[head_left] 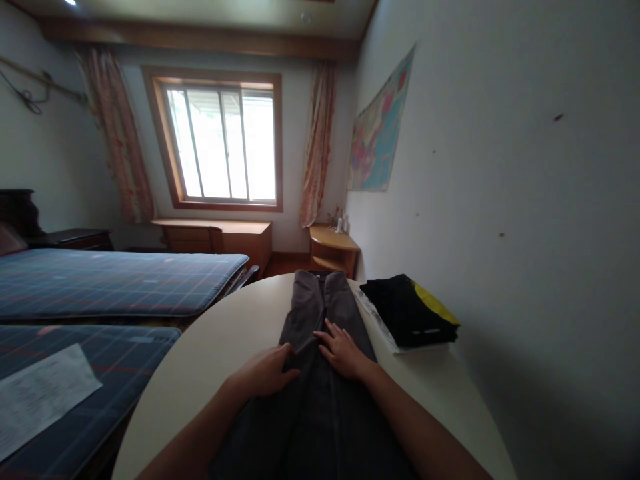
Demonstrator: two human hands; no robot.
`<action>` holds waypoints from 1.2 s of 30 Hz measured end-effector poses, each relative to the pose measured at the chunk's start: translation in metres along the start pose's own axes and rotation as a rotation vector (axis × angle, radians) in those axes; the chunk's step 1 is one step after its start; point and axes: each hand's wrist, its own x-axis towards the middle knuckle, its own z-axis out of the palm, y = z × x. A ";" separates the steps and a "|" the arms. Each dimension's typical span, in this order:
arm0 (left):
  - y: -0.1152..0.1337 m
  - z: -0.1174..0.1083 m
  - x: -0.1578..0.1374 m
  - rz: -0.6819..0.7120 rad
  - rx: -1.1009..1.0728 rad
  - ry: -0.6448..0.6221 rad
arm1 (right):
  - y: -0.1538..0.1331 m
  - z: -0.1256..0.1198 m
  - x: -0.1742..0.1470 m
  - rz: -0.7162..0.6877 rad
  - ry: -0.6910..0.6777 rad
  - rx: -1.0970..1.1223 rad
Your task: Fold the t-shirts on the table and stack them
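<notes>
A pair of dark grey trousers (pixel 309 303) lies lengthwise on the round white table (pixel 220 333), waistband at the far edge and legs running toward me. My left hand (pixel 263 371) rests at the left edge of the trousers, thumb apart from the forefinger; its other fingers are partly hidden. On the middle of the trousers, near the front seam, my right hand (pixel 345 353) lies flat with its fingers spread. Neither hand visibly grips the cloth.
Folded black and yellow clothing (pixel 400 310) is stacked on white cloth at the table's right, close to the wall (pixel 525 187). Beds with blue plaid mattresses (pixel 115 280) stand left, one bearing a printed sheet (pixel 47 397). Beyond are a desk (pixel 240 228) and corner shelf (pixel 335 237).
</notes>
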 end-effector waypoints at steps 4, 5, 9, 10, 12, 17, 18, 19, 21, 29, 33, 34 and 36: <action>0.005 -0.003 -0.030 -0.056 -0.125 -0.045 | -0.013 -0.004 -0.047 -0.063 -0.054 0.038; 0.010 -0.004 -0.037 -0.040 -0.157 -0.047 | -0.014 -0.006 -0.057 -0.077 -0.063 0.051; 0.038 -0.018 -0.058 0.049 -0.246 -0.049 | -0.015 -0.012 -0.088 -0.103 -0.057 0.147; 0.045 -0.022 -0.062 0.068 -0.265 -0.056 | -0.014 -0.014 -0.094 -0.106 -0.042 0.184; 0.055 -0.027 -0.064 0.101 -0.371 -0.122 | -0.011 -0.017 -0.103 -0.113 -0.014 0.255; 0.043 -0.010 -0.047 0.097 -0.851 -0.292 | -0.010 -0.026 -0.115 -0.147 0.069 0.337; 0.036 -0.003 -0.042 0.074 -0.844 -0.191 | -0.011 -0.028 -0.116 -0.160 0.082 0.329; 0.028 0.005 -0.036 0.051 -0.791 -0.046 | -0.014 -0.029 -0.116 -0.181 0.079 0.316; 0.013 0.019 -0.027 0.022 -0.608 0.187 | -0.021 -0.031 -0.118 -0.240 0.038 0.291; -0.008 0.030 -0.017 0.100 -0.363 0.336 | -0.048 -0.016 -0.117 -0.466 -0.030 0.258; 0.006 0.025 -0.028 0.160 -0.355 0.320 | -0.049 -0.011 -0.110 -0.405 0.115 0.283; 0.012 0.023 -0.032 0.192 -0.357 0.308 | -0.049 -0.012 -0.109 -0.366 0.170 0.287; 0.025 0.020 -0.043 0.262 -0.367 0.273 | -0.052 -0.015 -0.108 -0.270 0.264 0.280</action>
